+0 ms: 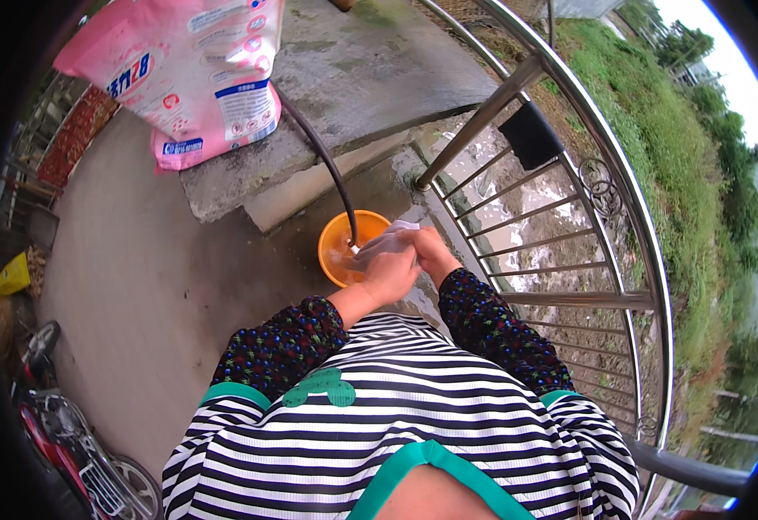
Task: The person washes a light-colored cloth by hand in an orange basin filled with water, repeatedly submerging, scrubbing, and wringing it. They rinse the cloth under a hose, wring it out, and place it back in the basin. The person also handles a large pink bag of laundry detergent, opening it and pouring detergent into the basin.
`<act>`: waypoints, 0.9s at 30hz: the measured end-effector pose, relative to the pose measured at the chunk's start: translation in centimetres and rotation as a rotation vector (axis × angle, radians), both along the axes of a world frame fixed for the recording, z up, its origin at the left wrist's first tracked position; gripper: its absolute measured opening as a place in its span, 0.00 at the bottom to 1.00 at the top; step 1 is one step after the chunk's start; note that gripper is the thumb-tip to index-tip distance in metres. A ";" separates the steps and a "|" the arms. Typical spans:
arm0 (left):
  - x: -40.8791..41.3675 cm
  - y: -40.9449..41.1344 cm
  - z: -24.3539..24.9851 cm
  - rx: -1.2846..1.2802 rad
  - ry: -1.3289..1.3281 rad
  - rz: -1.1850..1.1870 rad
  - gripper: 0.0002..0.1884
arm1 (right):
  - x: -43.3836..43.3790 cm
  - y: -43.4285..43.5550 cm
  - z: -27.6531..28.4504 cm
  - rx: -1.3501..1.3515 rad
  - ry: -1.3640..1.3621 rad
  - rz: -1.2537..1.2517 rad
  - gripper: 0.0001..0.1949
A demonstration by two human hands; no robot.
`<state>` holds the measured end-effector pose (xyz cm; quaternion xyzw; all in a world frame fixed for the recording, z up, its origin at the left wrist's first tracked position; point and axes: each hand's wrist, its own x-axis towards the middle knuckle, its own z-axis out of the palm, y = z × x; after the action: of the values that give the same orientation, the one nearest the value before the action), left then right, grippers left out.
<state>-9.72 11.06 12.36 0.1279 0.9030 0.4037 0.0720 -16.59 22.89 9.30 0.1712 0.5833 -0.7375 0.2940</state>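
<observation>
Both my hands grip one wet, pale greyish-purple cloth in front of my waist. My left hand is closed around its near side, and my right hand holds the bunched end at the right, touching the left. The cloth's lower left part hangs over the rim of an orange plastic basin on the wet ground. Inside the basin is water, partly hidden by the cloth and my hands. A dark hose comes down from the concrete ledge, its pale end in the basin.
A large pink detergent bag stands on the concrete ledge at upper left. Along my right runs a stainless steel railing with a black cloth hung on it. A red motorcycle is parked at lower left, near a yellow bag.
</observation>
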 end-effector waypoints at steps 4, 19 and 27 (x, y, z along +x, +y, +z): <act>1.5 -5.3 -1.0 0.068 -0.098 -0.098 0.12 | 0.7 0.3 -1.6 0.211 0.103 0.024 0.10; 3.0 -14.7 -10.8 0.619 -0.488 0.662 0.08 | 2.1 -3.8 6.6 0.161 0.224 0.112 0.13; 4.0 -12.6 -12.9 0.596 -0.593 0.607 0.06 | 1.9 -2.6 5.8 0.162 0.202 0.045 0.13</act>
<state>-5.75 -1.50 -0.57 -0.2446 0.6859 0.6652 0.1651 -14.74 20.31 15.08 0.1063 0.6713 -0.6948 0.2354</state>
